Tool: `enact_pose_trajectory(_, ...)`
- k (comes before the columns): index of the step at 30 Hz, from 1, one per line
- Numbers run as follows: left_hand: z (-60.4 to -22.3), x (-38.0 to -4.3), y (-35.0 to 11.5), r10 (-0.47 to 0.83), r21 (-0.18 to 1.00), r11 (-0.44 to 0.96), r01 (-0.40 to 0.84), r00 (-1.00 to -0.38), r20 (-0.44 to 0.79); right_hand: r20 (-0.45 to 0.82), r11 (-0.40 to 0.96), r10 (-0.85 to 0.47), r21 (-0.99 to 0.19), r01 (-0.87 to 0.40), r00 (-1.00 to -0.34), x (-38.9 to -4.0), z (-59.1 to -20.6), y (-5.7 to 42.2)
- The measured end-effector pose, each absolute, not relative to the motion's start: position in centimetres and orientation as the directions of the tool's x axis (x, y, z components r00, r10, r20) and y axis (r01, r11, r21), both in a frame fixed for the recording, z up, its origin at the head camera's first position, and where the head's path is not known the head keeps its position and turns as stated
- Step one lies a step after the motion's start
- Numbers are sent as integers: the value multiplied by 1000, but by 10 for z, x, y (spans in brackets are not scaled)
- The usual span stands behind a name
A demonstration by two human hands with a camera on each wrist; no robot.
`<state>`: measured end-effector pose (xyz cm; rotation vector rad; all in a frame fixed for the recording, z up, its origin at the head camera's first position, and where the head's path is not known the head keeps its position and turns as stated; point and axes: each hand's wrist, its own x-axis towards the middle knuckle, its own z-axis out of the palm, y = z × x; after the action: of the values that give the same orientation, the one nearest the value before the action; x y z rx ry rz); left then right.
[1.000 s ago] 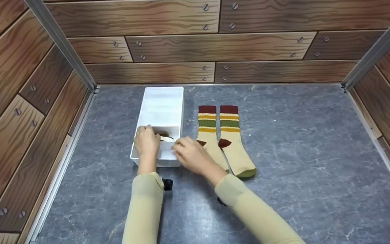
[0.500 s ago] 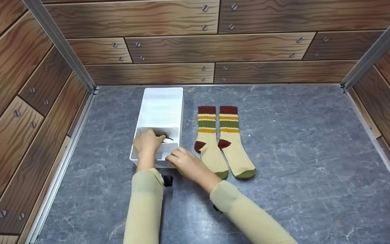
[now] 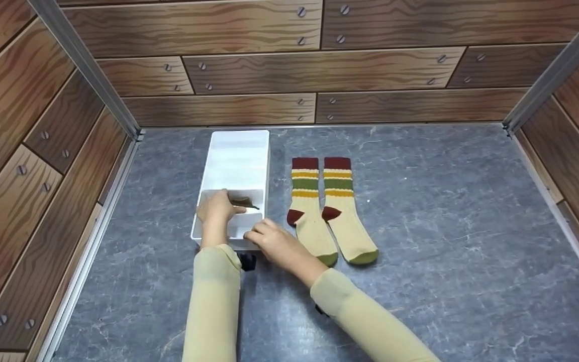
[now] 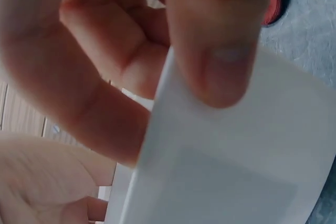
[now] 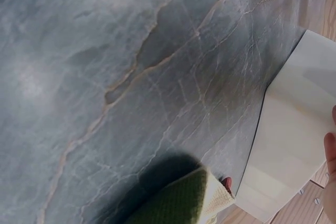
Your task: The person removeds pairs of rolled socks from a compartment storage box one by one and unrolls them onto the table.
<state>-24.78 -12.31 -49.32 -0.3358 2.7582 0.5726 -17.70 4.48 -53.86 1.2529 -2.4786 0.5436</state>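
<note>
A long white divided box (image 3: 236, 161) lies left of centre. My left hand (image 3: 214, 208) reaches into its near part, thumb stretched over the low divider; its other fingertips are hidden inside. Close to that thumb, something dark olive-brown (image 3: 242, 201) with a cream edge lies in the compartment; I cannot tell whether the hand grips it. My right hand (image 3: 274, 241) pinches the box's near right rim. In the left wrist view its thumb (image 4: 226, 77) is outside the white wall (image 4: 241, 145), fingers inside, with part of my left hand (image 4: 47, 182) beyond.
Right of the box, two cream socks (image 3: 314, 236) (image 3: 352, 231) with striped cuffs lie side by side on the grey marbled surface (image 3: 445, 226). An olive sock toe (image 5: 173, 203) shows in the right wrist view. Wood-patterned walls (image 3: 249, 70) enclose the back and both sides.
My right hand has moved left and down from over the box's right edge to the near rim and taken hold of it. The left hand has shifted slightly inside the box.
</note>
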Motion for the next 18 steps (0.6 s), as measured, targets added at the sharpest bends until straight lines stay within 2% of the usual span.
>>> enact_pose_trajectory(7,-487,-251,-124,-89,310,920,-238,-900,-427,442,551,-687,-199,-810,-577,-176,-539,44)
enact_pose_trajectory(18,-495,-255,-122,-89,310,930,-198,-938,-334,417,563,-683,-223,-796,-600,-175,-540,44)
